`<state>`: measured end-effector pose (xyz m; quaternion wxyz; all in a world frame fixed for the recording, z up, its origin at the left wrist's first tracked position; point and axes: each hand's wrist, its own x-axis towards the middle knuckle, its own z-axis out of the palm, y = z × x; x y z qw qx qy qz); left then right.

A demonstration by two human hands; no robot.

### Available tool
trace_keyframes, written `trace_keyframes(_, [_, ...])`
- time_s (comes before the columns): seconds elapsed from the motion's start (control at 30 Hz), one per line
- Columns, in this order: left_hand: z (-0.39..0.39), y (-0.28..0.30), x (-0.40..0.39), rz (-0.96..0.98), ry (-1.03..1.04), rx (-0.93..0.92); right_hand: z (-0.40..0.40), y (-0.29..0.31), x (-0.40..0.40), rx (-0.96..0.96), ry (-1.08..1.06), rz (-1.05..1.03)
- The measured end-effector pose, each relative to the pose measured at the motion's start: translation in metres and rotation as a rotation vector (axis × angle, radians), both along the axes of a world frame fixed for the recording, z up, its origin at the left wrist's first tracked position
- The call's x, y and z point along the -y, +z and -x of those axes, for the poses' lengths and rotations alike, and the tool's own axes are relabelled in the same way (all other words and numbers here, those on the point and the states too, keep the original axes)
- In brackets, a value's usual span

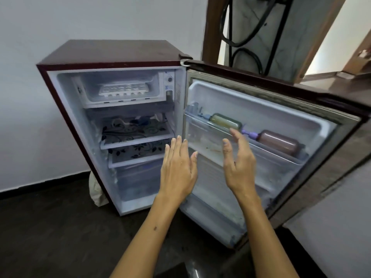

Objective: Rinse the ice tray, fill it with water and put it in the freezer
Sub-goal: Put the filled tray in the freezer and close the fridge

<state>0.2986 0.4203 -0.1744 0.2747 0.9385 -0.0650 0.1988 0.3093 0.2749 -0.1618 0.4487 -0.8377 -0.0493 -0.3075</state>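
A small dark-red fridge (112,53) stands on the floor with its door (301,125) swung wide to the right. In the freezer compartment (90,91) at the top lies the white ice tray (123,89), flat, with several cells showing. My left hand (177,169) hovers flat in front of the lower shelves, fingers apart and empty. My right hand (239,163) is raised beside it in front of the door's inner side, fingers spread and slightly curled, holding nothing. Both hands are well below the tray and apart from it.
Two bottles lie in the door shelf: a yellowish one (225,121) and a brownish one (278,142). Patterned glass shelves (136,133) sit below the freezer. A white wall (40,107) is behind, dark floor (50,227) in front, a doorway (341,47) at upper right.
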Motion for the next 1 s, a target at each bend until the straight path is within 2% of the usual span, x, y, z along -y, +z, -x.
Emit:
trace_keyframes(0.27, [0.006,0.019,0.118,0.107,-0.137,0.056,-0.008,0.013,0.171,0.242,-0.463,-0.253])
trace_keyframes(0.33, [0.009,0.022,0.149,0.127,-0.189,0.067,-0.016,0.017,0.208,0.155,-0.495,-0.323])
trace_keyframes(0.47, [0.017,0.024,0.198,0.121,-0.242,0.084,-0.042,0.024,0.258,-0.09,-0.421,-0.526])
trace_keyframes(0.57, [0.028,0.021,0.216,0.084,-0.252,0.08,-0.052,0.031,0.27,-0.219,-0.268,-0.649])
trace_keyframes(0.67, [0.039,0.021,0.223,0.068,-0.228,0.079,-0.051,0.034,0.269,-0.257,-0.205,-0.659])
trace_keyframes(1.0, [0.06,0.029,0.22,0.037,-0.141,0.146,-0.014,0.014,0.236,-0.058,-0.345,-0.82])
